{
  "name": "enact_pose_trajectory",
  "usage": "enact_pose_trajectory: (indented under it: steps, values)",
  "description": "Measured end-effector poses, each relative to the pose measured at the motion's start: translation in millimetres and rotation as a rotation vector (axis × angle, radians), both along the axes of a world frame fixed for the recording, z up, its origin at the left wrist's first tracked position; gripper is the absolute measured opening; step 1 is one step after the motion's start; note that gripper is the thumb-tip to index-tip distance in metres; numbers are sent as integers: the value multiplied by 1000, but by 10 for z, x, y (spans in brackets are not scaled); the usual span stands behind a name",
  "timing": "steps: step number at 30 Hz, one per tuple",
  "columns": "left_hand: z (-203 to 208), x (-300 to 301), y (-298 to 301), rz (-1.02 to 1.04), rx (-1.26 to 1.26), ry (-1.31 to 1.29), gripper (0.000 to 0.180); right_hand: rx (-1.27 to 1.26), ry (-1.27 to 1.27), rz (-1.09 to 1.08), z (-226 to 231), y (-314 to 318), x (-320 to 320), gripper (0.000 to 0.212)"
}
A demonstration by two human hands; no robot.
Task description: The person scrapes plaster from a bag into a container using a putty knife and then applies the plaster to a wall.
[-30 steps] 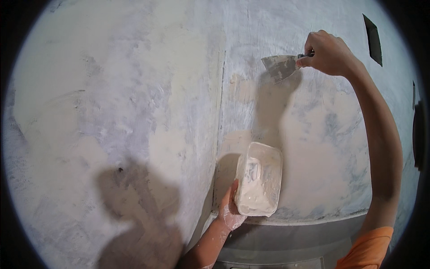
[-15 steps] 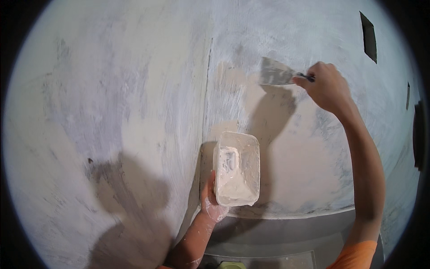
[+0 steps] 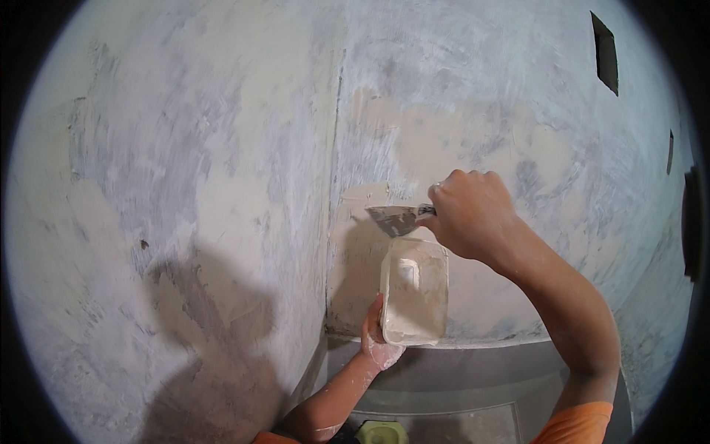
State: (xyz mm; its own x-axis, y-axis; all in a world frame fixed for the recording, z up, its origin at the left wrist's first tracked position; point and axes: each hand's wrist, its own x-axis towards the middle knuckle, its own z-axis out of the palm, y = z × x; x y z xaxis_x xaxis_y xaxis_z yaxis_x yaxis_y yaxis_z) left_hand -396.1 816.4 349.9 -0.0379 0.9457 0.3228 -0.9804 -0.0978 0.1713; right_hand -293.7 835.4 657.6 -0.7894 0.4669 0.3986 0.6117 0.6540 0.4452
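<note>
My left hand (image 3: 379,346), smeared with white, is closed around the lower left side of a whitish rectangular plastic tub (image 3: 436,296). Pale putty coats the inside of the tub. Just above the tub's upper rim is a putty knife (image 3: 396,219) with a wide, smeared blade and dark handle. My right hand (image 3: 473,211) grips that handle, fingers wrapped round it. The blade points left, close to the wall; whether it touches is unclear. Behind it, the right wall (image 3: 473,140) carries beige putty patches over grey-white plaster.
A left wall (image 3: 170,155) with streaky plaster meets the right one at a vertical corner line. Dark rectangular recesses, one an opening (image 3: 605,55), lie at the upper right. Below the wall is a grey ledge (image 3: 481,370), with a yellow-green object (image 3: 381,432) at the bottom.
My right hand has brought the putty knife down and left from high on the wall to just above the tub. The tub has shifted slightly right in view.
</note>
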Motion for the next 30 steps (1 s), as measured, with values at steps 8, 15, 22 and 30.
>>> enact_pose_trajectory:
  steps: [8,15,22,30]
  values:
    - [-150,-3,57,54,29,-37,59,108,175,-141,563,138,188,36]
    - [-330,-9,125,216,39,-104,58,191,91,-55,485,343,-81,37]
    - [-492,32,215,322,7,-56,57,100,124,-97,632,450,2,37]
    - [-437,34,141,434,4,-84,60,161,101,-78,752,360,43,37]
